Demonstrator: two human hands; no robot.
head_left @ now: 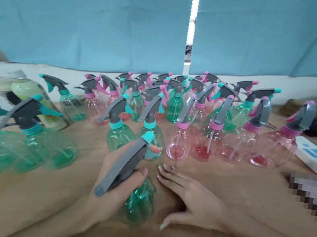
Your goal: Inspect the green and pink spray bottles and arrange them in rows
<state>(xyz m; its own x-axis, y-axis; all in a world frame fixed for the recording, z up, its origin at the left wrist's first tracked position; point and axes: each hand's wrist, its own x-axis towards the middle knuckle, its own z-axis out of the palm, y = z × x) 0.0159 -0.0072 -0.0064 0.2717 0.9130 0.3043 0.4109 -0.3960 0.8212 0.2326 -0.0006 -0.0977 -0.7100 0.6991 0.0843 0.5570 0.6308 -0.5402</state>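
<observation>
Left hand [116, 193]: fingers closed round the neck of the green bottle [138, 205], under its grey sprayer [122, 167].
Right hand [190, 199]: flat on the table [240, 190], fingers straight and close together, holding nothing, just beside the bottle at its 3 o'clock.
Bottle's place: at 6 o'clock of the crowd, pink bottles [210, 140] at its 1 o'clock.
Doing it well: probably grip the neck, not the thin body (which likely dents), keeping the base on the wood.
Hard to make out: whether the sprayer is screwed tight; the green bottles at 9 o'clock [41, 138] are smeared and cut off; the patch at 3 o'clock [314, 199] is pixelated.
</observation>
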